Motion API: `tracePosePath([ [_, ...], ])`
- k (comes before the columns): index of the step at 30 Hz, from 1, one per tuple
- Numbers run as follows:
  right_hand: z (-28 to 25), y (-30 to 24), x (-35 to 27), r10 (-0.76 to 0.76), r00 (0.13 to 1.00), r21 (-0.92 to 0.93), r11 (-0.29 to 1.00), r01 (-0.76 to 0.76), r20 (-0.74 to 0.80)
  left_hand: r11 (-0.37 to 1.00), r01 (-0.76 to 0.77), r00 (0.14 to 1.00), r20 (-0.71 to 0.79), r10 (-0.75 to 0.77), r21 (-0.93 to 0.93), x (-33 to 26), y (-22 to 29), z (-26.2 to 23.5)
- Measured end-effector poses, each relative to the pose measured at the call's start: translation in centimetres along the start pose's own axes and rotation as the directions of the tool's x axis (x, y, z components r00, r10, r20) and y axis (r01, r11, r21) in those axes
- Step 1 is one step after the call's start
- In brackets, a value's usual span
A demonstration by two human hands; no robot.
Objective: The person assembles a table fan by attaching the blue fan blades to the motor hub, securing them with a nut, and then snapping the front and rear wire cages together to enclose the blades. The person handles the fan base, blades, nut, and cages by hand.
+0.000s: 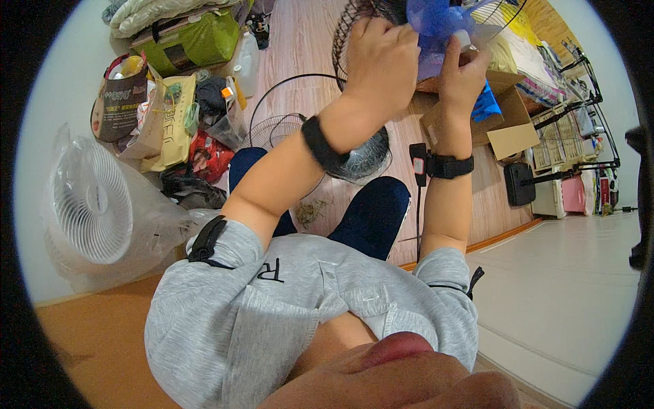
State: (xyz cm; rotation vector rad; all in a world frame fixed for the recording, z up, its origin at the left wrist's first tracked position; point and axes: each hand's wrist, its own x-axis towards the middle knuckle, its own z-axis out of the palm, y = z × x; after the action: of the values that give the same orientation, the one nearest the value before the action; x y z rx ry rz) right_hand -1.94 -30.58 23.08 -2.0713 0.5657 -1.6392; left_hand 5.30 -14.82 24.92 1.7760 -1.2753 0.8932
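Up at the top, my left hand [383, 65] is closed, fingers curled in beside a blue see-through fan blade [436, 20]. What it grips, if anything, is hidden behind the knuckles. My right hand [466, 73] pinches a small white piece [464, 39] between thumb and fingers, close against the blue blade. A black wire fan grille [343, 34] curves behind my left hand. Another part of wire grille [497, 12] shows beyond the right hand. Both wrists wear black straps.
On the floor before my knees lie a round wire grille [278, 129] and a dark round part in clear plastic [368, 155]. An open cardboard box [514, 140] stands right. Left are a plastic-wrapped white fan [95, 201], bags, a white jug [246, 65] and a green bag [204, 44].
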Motion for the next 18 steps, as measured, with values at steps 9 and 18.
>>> tracePosePath([
  [9,-3.5,-2.3,0.3,-0.328,0.937,-0.191,0.918,0.347,0.123,0.992,-0.116,0.88,-0.469,0.076,-0.056,-3.0,-1.7,-7.1],
  [18,-1.6,-3.0,0.8,-0.381,0.913,-0.144,0.905,0.401,0.149,0.699,0.166,0.915,-0.156,-0.373,-0.695,-0.7,-4.5,-4.3],
])
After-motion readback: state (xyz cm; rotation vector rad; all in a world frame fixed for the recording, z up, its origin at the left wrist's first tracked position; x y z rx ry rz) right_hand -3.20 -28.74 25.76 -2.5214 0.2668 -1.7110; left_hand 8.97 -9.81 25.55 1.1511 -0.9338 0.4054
